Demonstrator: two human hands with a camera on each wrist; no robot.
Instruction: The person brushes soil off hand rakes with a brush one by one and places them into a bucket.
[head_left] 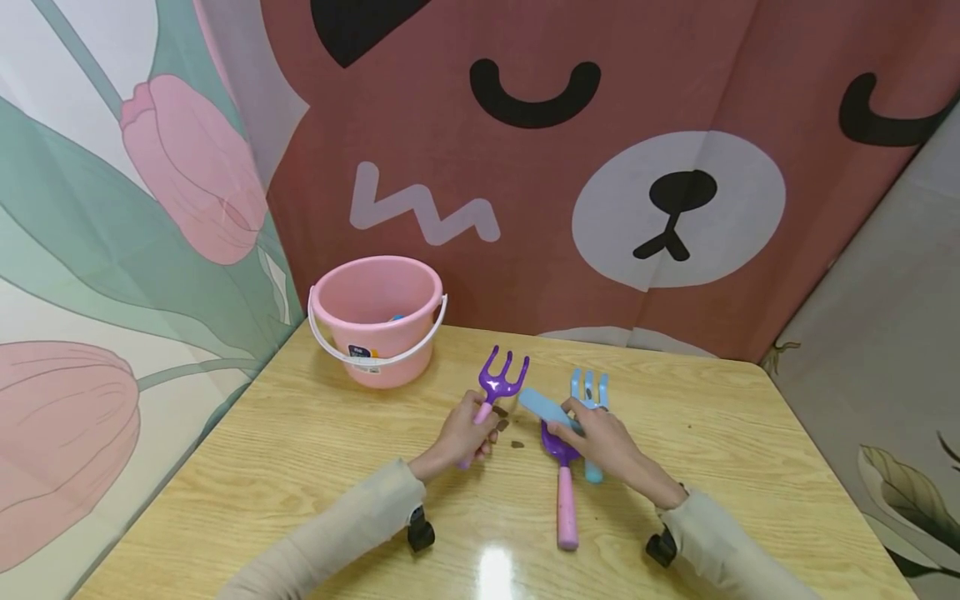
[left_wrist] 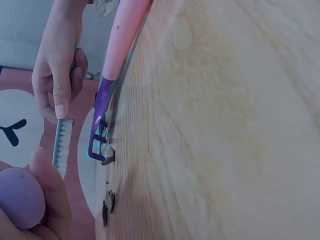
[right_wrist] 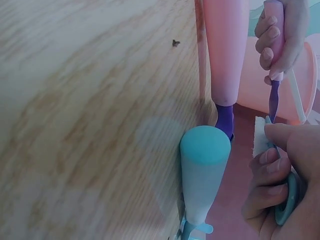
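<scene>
My left hand (head_left: 459,435) grips the pink handle of a purple toy garden fork (head_left: 497,385), its three tines pointing away from me. In my right hand (head_left: 609,442) is a light blue brush (head_left: 542,407); its white bristles (left_wrist: 64,142) show in the left wrist view, and fingers curl round its looped handle (right_wrist: 286,202) in the right wrist view. Below the brush lies a purple toy trowel (head_left: 567,508) with a pink handle, its blade partly covered. Beside it, a light blue garden fork (head_left: 593,472) lies partly under my right hand.
A pink bucket (head_left: 393,354) with a white handle stands at the back left, something blue (head_left: 397,317) inside it. Several brown crumbs, one a flat piece (head_left: 517,445), lie on the wooden table (head_left: 697,500) between my hands. A printed cloth (head_left: 450,275) hangs behind the table.
</scene>
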